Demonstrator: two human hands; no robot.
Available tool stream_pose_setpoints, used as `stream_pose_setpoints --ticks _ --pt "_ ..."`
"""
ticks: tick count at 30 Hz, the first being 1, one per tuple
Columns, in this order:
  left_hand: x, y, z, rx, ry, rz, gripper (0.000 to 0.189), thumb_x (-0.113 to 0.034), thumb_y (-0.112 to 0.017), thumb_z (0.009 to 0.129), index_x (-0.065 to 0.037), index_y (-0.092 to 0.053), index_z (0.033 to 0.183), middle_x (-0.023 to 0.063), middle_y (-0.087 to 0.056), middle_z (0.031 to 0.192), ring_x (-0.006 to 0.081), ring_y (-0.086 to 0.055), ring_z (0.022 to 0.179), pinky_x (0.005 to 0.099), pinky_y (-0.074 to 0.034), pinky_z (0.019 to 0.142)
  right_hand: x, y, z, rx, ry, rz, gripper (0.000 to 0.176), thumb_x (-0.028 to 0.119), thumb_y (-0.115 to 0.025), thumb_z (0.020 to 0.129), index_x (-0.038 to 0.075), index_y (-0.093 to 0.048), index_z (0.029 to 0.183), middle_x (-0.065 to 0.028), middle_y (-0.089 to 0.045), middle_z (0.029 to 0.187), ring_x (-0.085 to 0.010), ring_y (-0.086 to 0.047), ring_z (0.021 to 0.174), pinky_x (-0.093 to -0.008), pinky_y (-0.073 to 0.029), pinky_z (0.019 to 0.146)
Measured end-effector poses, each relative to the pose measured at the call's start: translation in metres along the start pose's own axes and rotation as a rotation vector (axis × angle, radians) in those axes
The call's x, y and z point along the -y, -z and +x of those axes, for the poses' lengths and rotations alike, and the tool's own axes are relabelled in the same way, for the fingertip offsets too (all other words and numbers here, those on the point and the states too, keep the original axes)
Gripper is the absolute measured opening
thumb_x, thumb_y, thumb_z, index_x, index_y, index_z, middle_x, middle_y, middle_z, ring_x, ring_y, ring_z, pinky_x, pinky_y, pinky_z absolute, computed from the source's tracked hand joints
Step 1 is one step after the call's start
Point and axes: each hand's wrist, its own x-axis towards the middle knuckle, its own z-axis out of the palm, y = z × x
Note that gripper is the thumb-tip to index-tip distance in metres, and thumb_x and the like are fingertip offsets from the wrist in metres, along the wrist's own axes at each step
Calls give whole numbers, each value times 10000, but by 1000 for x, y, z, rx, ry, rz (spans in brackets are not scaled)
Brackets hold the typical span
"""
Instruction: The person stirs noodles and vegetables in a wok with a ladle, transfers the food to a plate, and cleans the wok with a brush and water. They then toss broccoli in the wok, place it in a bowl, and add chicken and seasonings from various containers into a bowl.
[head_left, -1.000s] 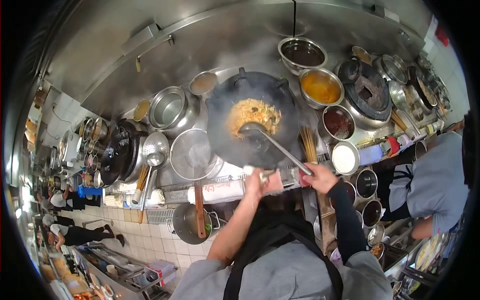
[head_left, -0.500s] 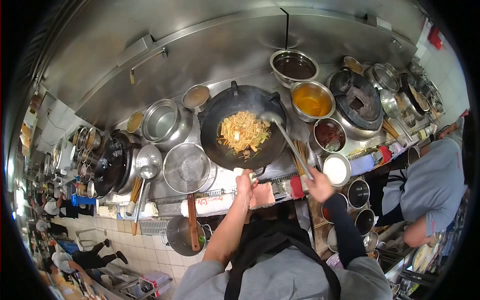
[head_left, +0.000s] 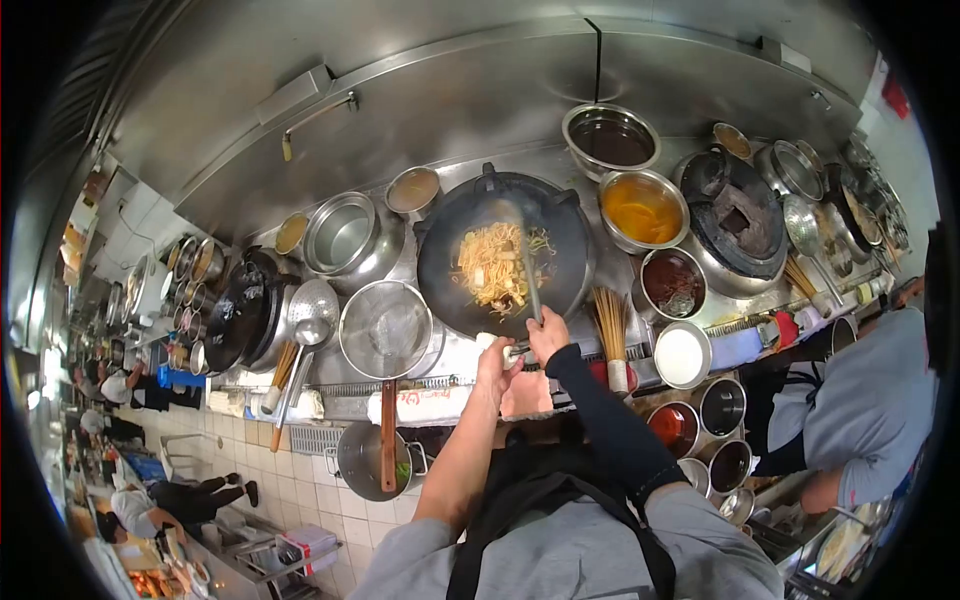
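On the long steel stove counter (head_left: pixel 545 160), the wide black round wok (head_left: pixel 445 270) holds yellow fried noodles (head_left: pixel 490 270) at its centre, rim bare all round. A steel mesh strainer (head_left: pixel 385 328) crowds its 8 o'clock edge. At 6 o'clock the right hand (head_left: pixel 548 335) clamps the long steel ladle (head_left: pixel 528 275); the left hand (head_left: pixel 497 362), just beside, grips the wok's handle
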Motion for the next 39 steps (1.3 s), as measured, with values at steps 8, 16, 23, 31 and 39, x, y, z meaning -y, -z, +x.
stream_pose_setpoints --ticks 8,16,23,31,39 --pt "-27 -14 -13 65 190 27 200 -199 -678 906 -71 -567 1013 110 -628 913 228 -616 607 279 -527 481 -8 163 -73 508 149 -534 583 137 -574 889 53 -446 1451 -255 -666 1125 -463 -668 971 -529 -533 839" --pt "2 -27 -135 56 73 -79 124 -124 -552 957 -28 -539 1035 110 -588 819 220 -588 574 244 -372 378 110 239 -146 531 -358 145 397 51 -582 1008 55 -540 1403 -36 -571 798 -100 -535 550 -310 -460 452" --pt "0 9 -70 83 7 22 133 -171 -574 948 -41 -571 919 80 -589 698 201 -585 540 284 -430 432 108 203 -117 607 -643 497 219 115 -599 1016 56 -613 1226 37 -481 711 -50 -446 481 -238 -359 374" --pt "54 50 -146 -40 86 246 94 -116 -559 933 -27 -531 923 123 -585 702 209 -593 521 288 -427 386 164 173 -142 467 -386 180 394 111 -615 988 50 -552 1372 6 -484 633 -87 -468 444 -288 -371 388" --pt "-8 23 -87 85 17 -21 104 -140 -552 963 -39 -541 984 98 -594 713 202 -584 524 267 -402 383 183 174 -121 520 -345 -159 422 136 -636 962 -33 -575 1344 -146 -652 759 -222 -623 521 -368 -505 509"
